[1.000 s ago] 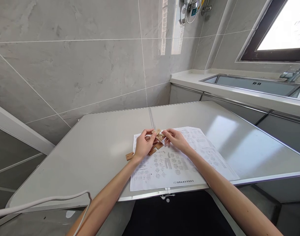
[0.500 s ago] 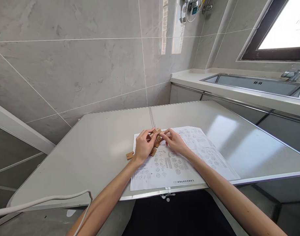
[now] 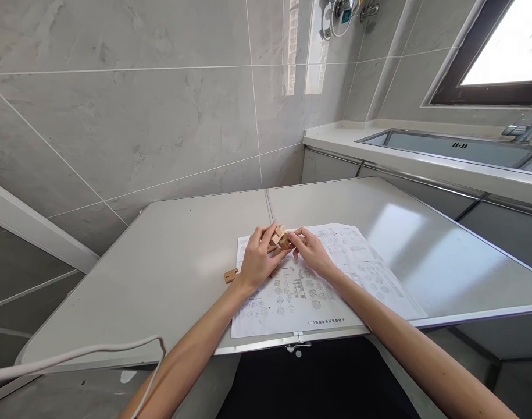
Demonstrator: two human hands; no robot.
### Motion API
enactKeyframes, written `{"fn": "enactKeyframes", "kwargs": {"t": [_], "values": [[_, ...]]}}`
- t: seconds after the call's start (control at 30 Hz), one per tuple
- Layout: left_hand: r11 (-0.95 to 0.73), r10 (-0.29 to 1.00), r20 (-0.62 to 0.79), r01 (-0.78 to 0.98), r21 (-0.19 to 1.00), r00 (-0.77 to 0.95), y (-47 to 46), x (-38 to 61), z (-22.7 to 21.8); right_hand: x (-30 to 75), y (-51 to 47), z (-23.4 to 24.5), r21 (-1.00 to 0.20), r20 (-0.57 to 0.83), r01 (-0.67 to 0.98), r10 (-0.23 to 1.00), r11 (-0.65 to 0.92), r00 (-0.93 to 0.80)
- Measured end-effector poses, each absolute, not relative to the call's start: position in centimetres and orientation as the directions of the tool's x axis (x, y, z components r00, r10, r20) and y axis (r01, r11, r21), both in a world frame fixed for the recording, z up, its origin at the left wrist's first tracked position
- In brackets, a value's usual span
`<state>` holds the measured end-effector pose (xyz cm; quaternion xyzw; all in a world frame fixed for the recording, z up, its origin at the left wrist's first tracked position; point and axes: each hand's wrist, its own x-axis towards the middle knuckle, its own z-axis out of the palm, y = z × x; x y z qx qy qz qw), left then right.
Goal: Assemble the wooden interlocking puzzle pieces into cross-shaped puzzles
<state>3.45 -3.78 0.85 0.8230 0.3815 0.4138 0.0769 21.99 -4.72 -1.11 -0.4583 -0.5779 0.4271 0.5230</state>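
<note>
Both of my hands meet over the upper part of a printed sheet of diagrams (image 3: 292, 314). Between them is a wooden block puzzle (image 3: 278, 235) made of several notched light-brown pieces. My left hand (image 3: 257, 259) is closed round its left side, thumb below and fingers behind. The fingertips of my right hand (image 3: 310, 249) pinch its right side. A loose notched wooden piece (image 3: 231, 276) lies on the table left of my left wrist. Another wooden piece under my left hand is mostly hidden.
The pale folding table (image 3: 182, 244) has a seam down its middle and stands against a grey tiled wall (image 3: 161, 116). On the right are a counter with a sink (image 3: 444, 148) and a window (image 3: 505, 46). A white cable (image 3: 91, 350) crosses the lower left.
The wooden puzzle has turned in my hands and shows more of its top. My left fingers and thumb have shifted round it, and the left hand covers more of the piece below.
</note>
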Motion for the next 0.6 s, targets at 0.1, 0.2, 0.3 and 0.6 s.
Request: {"fn": "enactKeyframes", "kwargs": {"t": [0.1,0.2,0.3,0.6], "values": [[-0.692,0.668,0.65,0.623,0.364,0.363,-3.6,3.3,0.8,22.0,-4.9,-1.0,-0.964,0.227,0.137,0.973,0.229,-0.03],[-0.713,0.638,0.655,0.63,0.307,0.404,-3.7,3.2,0.9,22.1,-5.2,-0.6,-0.914,0.301,0.28,0.954,0.292,-0.013],[-0.726,0.63,0.64,0.626,0.285,0.44,-3.7,3.2,1.0,22.1,-5.5,-0.3,-0.855,0.362,0.39,0.932,0.342,-0.023],[-0.697,0.705,0.551,0.583,0.418,0.448,-3.5,3.0,1.0,22.3,-5.5,0.1,-0.862,0.396,0.349,0.918,0.367,0.014]]}}
